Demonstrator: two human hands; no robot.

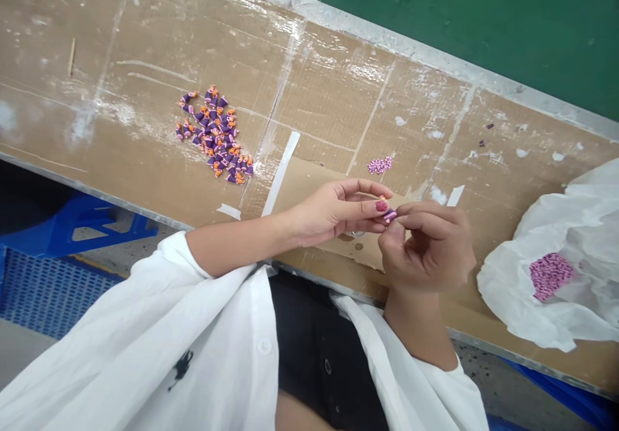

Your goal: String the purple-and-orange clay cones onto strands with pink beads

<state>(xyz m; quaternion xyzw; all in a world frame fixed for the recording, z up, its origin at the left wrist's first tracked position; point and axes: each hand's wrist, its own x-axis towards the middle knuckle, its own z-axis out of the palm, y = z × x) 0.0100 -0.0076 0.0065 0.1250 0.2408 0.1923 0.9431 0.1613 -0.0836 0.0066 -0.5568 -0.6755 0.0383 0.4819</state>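
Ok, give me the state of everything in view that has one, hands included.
Left hand: pinching the small figure
Right hand: fingertips pinched at its edge
Small figure: held up in the hands
Purple-and-orange figures: heaped loosely
Small pink pile: loose on the table
White wrapping: crumpled, spread open
Pink pieces in the wrapping: heaped
Thin stick: lying flat

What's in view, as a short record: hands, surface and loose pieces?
Left hand: holds small purple, pink and orange figure
Right hand: at the figure's edge; grip unclear
Surface: brown cardboard, white tape strips
Left side: pile of similar figures
Beyond hands: small heap of tiny pink-purple pieces
Right side: crumpled white wrapping holding pink-purple pieces
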